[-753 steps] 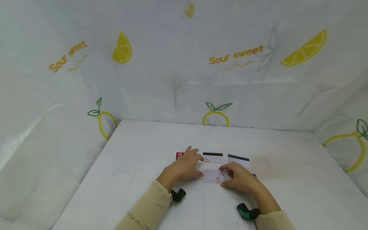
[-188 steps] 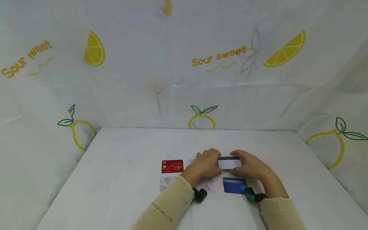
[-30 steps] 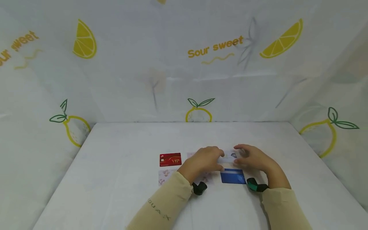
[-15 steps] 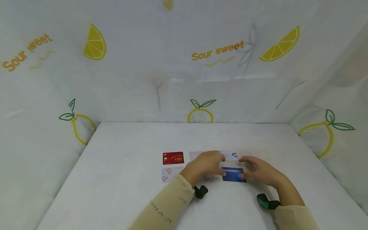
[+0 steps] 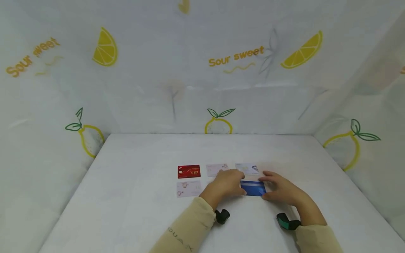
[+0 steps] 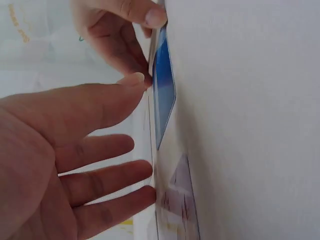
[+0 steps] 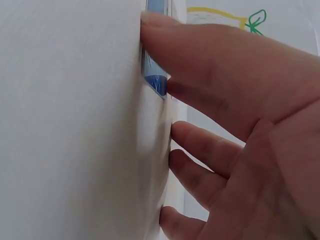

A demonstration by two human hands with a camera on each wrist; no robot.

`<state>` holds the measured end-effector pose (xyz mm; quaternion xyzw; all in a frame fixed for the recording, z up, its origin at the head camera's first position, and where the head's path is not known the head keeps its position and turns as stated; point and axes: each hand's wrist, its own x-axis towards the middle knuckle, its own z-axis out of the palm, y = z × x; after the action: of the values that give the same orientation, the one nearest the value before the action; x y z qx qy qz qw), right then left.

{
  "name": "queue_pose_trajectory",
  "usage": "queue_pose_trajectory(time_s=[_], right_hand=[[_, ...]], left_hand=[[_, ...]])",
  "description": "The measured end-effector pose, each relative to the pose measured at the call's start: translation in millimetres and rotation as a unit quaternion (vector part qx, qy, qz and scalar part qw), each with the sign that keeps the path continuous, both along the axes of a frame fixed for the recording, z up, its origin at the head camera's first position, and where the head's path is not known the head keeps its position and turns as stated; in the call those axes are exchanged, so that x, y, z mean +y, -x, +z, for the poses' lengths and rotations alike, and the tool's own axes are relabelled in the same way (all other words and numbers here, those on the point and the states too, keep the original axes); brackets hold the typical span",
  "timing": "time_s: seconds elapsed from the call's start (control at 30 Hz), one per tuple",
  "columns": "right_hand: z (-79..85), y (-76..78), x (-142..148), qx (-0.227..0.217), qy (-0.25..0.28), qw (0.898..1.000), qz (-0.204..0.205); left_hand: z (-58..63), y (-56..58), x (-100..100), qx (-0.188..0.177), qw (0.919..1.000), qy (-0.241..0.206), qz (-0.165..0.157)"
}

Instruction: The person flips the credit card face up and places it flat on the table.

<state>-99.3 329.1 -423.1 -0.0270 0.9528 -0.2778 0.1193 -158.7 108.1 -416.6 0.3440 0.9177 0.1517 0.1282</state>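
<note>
A blue plastic card (image 5: 254, 189), with a paler stripe along its far side, lies at the right end of the near row. My right hand (image 5: 281, 188) pinches its right end, thumb at the near edge and index finger at the far edge. Beside the card's left end, my left hand (image 5: 226, 182) has its fingers loosely extended and grips nothing. In the left wrist view, a pale floral card (image 6: 180, 200) lies below the blue card. My left hand and forearm mostly cover this spot in the head view.
A red VIP card (image 5: 188, 171), a pale floral card (image 5: 215, 169) and a white printed card (image 5: 246, 168) form the far row. Another floral card (image 5: 188, 188) lies at near left. All rest on a white table (image 5: 142, 196) backed by a lemon-print sheet (image 5: 171, 70).
In the last second my right hand has moved from the white card nearer to the blue one. Six seconds ago both hands held a card showing a black stripe; its place now shows a printed face.
</note>
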Motion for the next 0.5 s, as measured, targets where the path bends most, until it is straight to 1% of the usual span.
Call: queue_pose_trajectory(time_s=[0.13,0.23,0.4,0.5], right_hand=[[-1.0,1.3,-4,-0.002,-0.002,1.000,-0.004],[-0.6,0.0,-6,-0.007,-0.007,1.000,-0.015],[1.4,-0.8,-6,-0.005,-0.019,1.000,-0.023],[1.7,-0.8,-4,-0.003,-0.023,1.000,-0.020]], left_hand=[[-2.1,-4.4,5,0.036,0.9986,0.034,0.017],[-5.1,-7.7,8,0.059,0.9965,0.056,0.018],[-7.8,-10.6,13,0.080,0.9946,0.062,0.020],[-10.7,-10.3,14,0.084,0.9941,0.065,0.022]])
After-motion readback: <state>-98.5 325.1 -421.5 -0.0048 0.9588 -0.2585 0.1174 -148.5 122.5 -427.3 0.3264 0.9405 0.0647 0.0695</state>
